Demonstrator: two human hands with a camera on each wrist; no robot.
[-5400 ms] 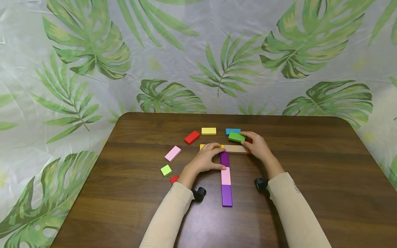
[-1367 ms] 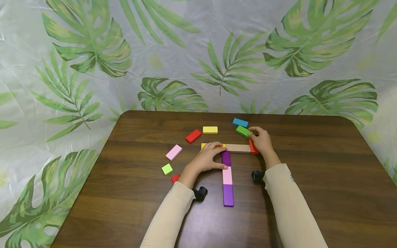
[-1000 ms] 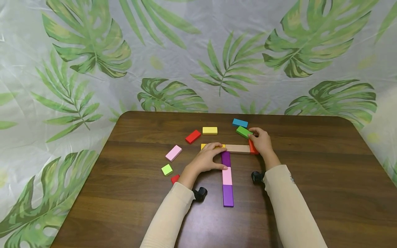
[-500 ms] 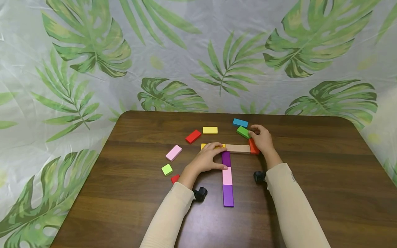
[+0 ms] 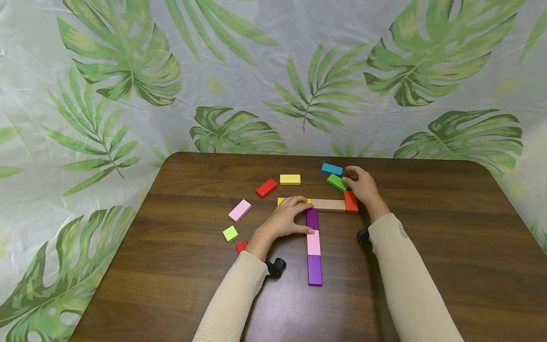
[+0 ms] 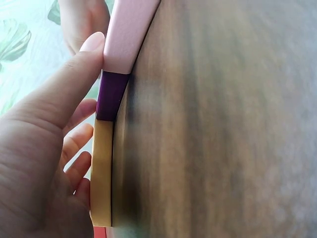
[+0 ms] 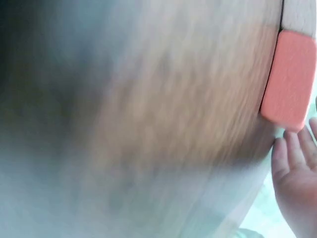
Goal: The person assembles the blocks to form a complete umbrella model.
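Flat coloured blocks form a T on the table: a yellow-orange block [image 6: 102, 173], a tan block [image 5: 328, 205] and a red block [image 5: 351, 202] across the top, with a purple block [image 5: 312, 219], a pink block [image 5: 314, 243] and another purple block [image 5: 315, 270] down the stem. My left hand [image 5: 279, 221] rests over the join, fingers relaxed above the yellow-orange block, thumb at the pink one. Beside the right end of a green block [image 5: 336, 182], my right hand [image 5: 365, 187] has its fingers loosely spread; contact is unclear. A blue block [image 5: 332, 168] lies behind the green.
Loose blocks lie left of the T: yellow [image 5: 290, 179], red [image 5: 267, 188], pink [image 5: 240, 210], lime green [image 5: 230, 233] and a red one [image 5: 241, 246] partly behind my left wrist. The brown table [image 5: 427, 247] ends before a leaf-patterned cloth [image 5: 239, 71].
Since the oldest frame, the green block has moved right and the blue one back and right. In the last second my right hand has shifted back, uncovering the red block. My left hand stays put.
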